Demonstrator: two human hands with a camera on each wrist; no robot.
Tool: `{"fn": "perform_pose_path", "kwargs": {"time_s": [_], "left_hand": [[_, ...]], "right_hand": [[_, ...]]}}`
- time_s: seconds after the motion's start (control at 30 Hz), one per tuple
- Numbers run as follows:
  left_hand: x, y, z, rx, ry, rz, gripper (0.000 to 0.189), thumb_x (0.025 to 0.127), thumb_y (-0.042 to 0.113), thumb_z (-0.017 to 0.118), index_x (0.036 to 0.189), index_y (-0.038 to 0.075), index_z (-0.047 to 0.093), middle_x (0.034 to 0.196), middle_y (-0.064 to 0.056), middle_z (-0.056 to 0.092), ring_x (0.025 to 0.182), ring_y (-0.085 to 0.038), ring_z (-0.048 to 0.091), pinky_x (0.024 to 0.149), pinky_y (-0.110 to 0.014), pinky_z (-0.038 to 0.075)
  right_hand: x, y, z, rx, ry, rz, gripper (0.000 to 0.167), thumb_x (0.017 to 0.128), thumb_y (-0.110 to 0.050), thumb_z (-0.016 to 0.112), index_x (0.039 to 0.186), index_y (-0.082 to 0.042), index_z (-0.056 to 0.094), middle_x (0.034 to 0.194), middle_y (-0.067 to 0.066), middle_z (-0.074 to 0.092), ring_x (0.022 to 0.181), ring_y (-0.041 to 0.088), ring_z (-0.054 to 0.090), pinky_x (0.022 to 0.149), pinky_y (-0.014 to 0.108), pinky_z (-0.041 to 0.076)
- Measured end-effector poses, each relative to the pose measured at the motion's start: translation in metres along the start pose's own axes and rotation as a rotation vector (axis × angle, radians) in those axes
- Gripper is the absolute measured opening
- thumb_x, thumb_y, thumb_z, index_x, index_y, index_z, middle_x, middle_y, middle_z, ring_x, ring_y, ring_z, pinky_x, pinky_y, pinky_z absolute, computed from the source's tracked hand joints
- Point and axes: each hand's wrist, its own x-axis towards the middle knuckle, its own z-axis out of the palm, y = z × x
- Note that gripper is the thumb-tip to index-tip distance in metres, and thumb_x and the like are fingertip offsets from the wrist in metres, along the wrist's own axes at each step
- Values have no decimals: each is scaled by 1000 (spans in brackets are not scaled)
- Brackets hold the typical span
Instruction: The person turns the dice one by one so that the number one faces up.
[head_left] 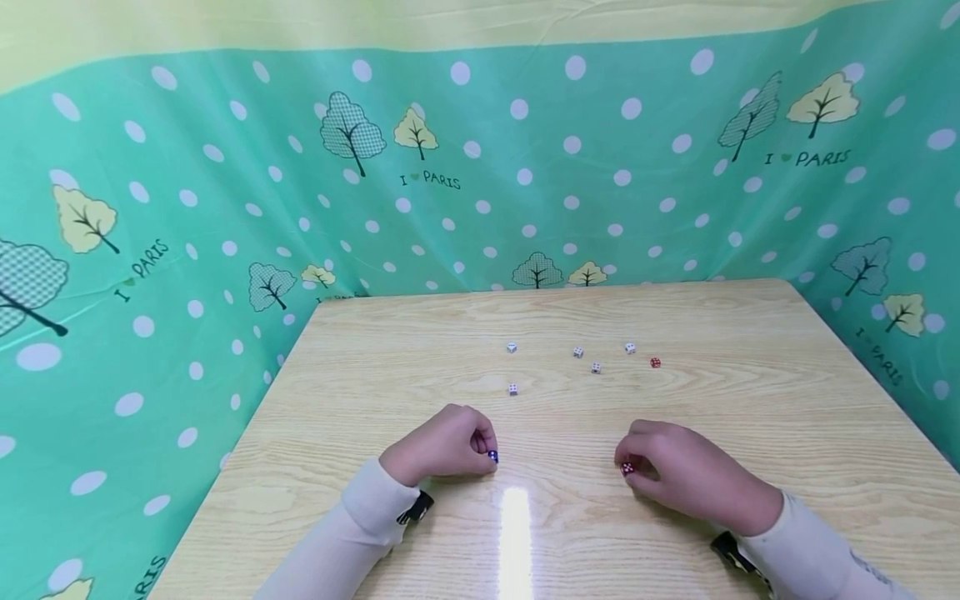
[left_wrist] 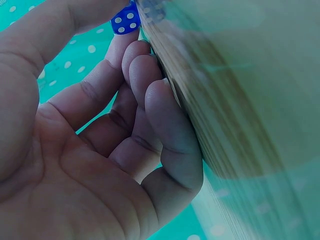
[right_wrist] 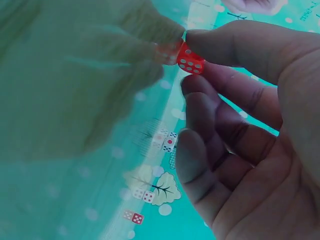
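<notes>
Two small dice are held just now, one by each hand. The left hand (head_left: 447,442) pinches a blue die (head_left: 492,456) between its thumb and pointing finger, and its other fingers curl loosely close to the table (head_left: 375,367). The right hand (head_left: 686,467) pinches a held red die (head_left: 627,469) in much the same way. That one is well to the right of the blue die and a tiny bit nearer the person.

On the far side of the blue die sit five white dice (head_left: 578,352). The nearest white die (head_left: 513,389) is almost straight past the blue die, a little to the right, so the left hand is closer to it. The loose red die (head_left: 656,362) is also past the blue die, but far off to the right. They are all little cubes, so no side is longer.

Some bits are hard to see. In the left wrist view, the top edge cuts off part of the blue die. Fingers cover some of both held dice. The shiny table makes mirror pictures of them, so I cannot tell if either one really touches the wood.
</notes>
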Motion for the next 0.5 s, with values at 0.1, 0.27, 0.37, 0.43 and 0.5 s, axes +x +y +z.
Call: {"fn": "perform_pose_path", "kwargs": {"time_s": [0.1,0.27,0.37,0.43,0.5], "left_hand": [[0,0,0,-1,2,0,15,78,13,81,77,23,70,72,12,65,67,-1,57,66,-20,51],[1,0,0,3,4,-4,15,77,13,81,77,23,70,72,12,65,67,-1,57,66,-20,51],[1,0,0,6,5,-2,15,78,13,81,77,23,70,72,12,65,67,-1,57,66,-20,51],[1,0,0,7,4,-1,14,78,13,81,77,23,70,72,12,65,67,-1,56,66,-20,50],[1,0,0,7,4,0,14,78,13,81,77,22,70,72,12,65,67,-1,56,66,-20,50]], "right_hand": [[0,1,0,-13,12,-26,17,84,-17,83,89,-29,72,85,-20,57,72,-6,51,66,21,49],[0,2,0,-6,13,-33,18,83,-18,84,89,-30,72,87,-21,58,75,-6,52,67,21,50],[0,3,0,6,-4,-26,18,83,-18,83,90,-30,72,87,-20,58,75,-5,53,68,22,51],[1,3,1,5,-11,-23,17,84,-17,83,90,-30,72,86,-20,58,75,-5,53,68,21,50],[0,3,1,0,-9,-23,17,84,-17,83,89,-30,72,86,-21,58,74,-5,52,67,21,50]]}}
